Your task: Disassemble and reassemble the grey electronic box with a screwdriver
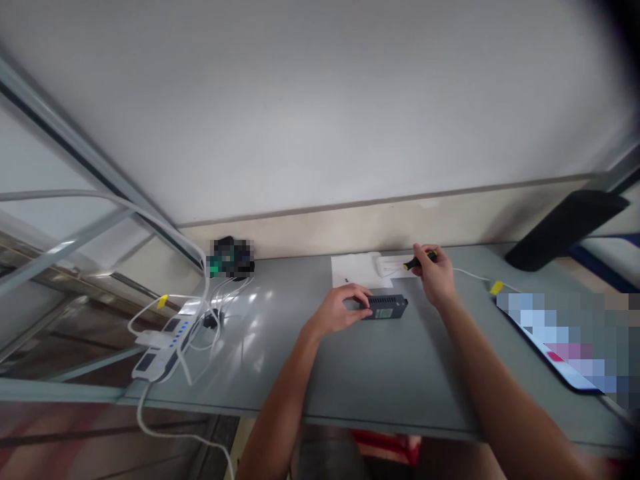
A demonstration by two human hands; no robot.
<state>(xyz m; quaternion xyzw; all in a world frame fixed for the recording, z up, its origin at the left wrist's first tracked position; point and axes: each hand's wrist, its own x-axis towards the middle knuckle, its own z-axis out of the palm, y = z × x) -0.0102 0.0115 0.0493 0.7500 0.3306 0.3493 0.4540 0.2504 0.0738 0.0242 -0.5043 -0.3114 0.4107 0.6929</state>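
Near the middle of the grey table (270, 360), my left hand (343, 310) grips the left end of a small black box (387, 307) with slots and a label on its side. My right hand (433, 270) is closed round a black and yellow screwdriver (421, 260), whose thin shaft points left, above and behind the box without touching it. A white paper (347, 269) with tiny dark bits on it lies behind the box. Beside the paper is a small white object (387, 265), partly behind the screwdriver's shaft.
A white power strip (159, 353) with cables lies at the left edge. Behind it sits a blurred black and green object (230, 259). On the right are a lit tablet-like screen (560, 347) and a black upright object (565, 230). A wall runs along the back.
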